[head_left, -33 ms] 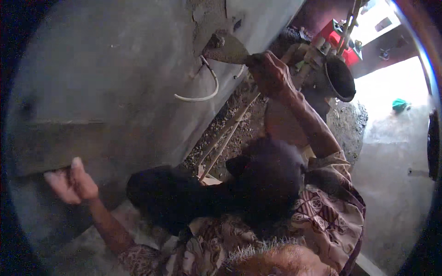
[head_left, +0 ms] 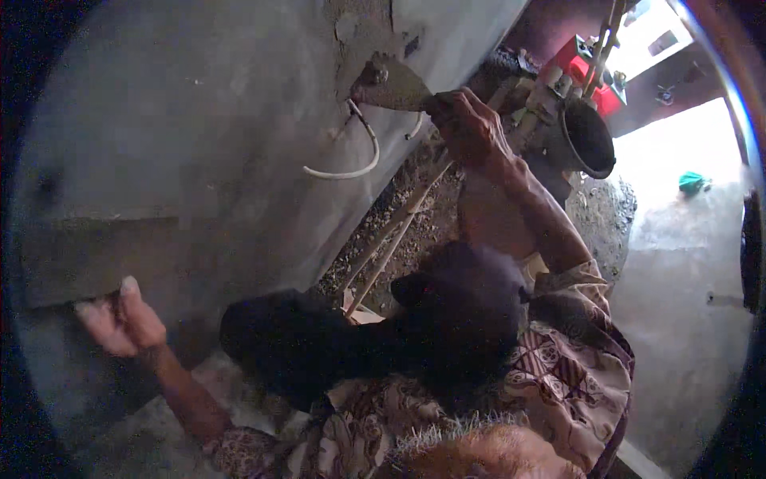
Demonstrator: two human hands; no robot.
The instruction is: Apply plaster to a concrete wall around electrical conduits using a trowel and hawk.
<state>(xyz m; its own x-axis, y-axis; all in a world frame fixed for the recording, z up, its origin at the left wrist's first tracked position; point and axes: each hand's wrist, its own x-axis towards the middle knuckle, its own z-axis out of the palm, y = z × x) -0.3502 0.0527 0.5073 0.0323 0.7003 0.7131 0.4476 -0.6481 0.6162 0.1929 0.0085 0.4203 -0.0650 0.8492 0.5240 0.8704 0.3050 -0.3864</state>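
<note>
My right hand is closed round the handle of a trowel in the upper middle. A small lump of mortar sits on its broad, mortar-smeared blade, which lies close to the grey plastered wall. Whether the blade touches the wall, I cannot tell. Just below the blade, a thin white conduit curves out of the wall. On the far left, my left hand is empty, its fingers stretched out and the thumb apart, beside a recessed edge in the wall. Contact with that edge is unclear.
A dark bucket stands at the upper right, near a red and green box. Long wooden poles lean over gravelly ground. Something green lies on the pale surface at right. Dark shapes block the lower middle.
My left hand has shifted very slightly left. The trowel and my right hand stay practically where they were.
</note>
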